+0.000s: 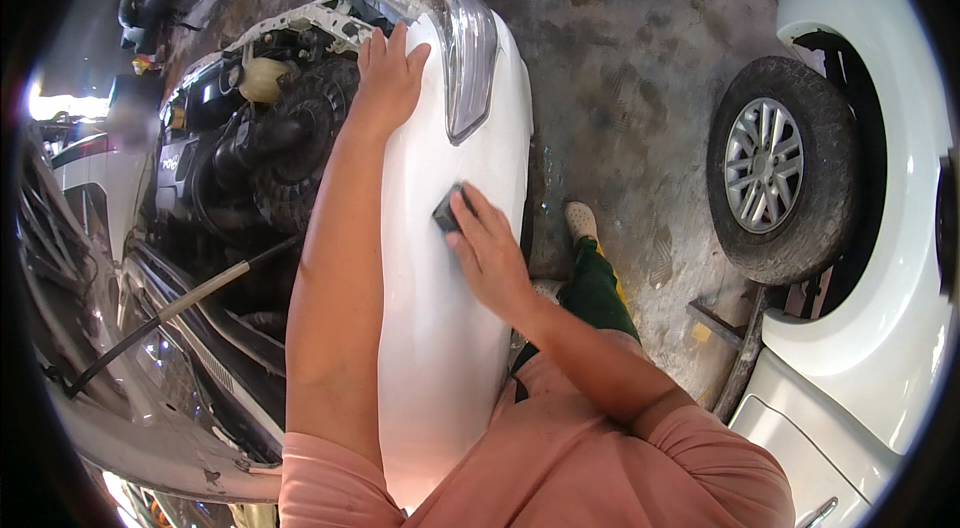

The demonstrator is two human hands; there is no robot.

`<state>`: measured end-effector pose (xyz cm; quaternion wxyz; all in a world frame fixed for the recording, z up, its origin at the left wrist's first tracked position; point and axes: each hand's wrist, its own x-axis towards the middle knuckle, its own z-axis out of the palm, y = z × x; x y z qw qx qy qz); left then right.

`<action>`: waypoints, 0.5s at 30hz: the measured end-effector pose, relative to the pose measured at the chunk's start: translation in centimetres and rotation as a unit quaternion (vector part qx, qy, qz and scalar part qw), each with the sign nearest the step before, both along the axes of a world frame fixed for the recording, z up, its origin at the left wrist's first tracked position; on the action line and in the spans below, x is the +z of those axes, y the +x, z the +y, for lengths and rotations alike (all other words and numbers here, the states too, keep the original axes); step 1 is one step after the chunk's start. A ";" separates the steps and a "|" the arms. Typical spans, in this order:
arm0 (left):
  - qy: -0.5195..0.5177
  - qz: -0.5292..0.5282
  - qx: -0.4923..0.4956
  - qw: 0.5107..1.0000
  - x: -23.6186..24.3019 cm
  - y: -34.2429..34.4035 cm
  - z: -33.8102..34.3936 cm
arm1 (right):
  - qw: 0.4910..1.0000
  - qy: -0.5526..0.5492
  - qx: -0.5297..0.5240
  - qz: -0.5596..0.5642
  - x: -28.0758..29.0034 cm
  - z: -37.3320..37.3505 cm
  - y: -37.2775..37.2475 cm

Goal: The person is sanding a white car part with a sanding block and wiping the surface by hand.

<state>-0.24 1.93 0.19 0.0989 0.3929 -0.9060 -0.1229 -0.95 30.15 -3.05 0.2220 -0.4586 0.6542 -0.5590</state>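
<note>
I see the right hand [490, 253] clamped on a dark block [450, 212] against the white fender [425, 318], whose long axis runs from the person's body toward the headlight [468, 63]. The block lies forward and left of the right palm, the nearer one; the left hand [390, 78], fingers apart, rests farther out, beside the headlight.

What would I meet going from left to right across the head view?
Rounded cream plastic reservoir → bare left hand → dark rectangular block in the bare right hand → pale beige round-toed shoe → round black-tyred wheel with silver metal spokes.
</note>
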 end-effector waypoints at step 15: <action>0.021 -0.003 0.018 1.000 1.1 -0.7 0.4 | 0.996 0.025 -0.071 -0.040 -4.8 -5.3 -4.3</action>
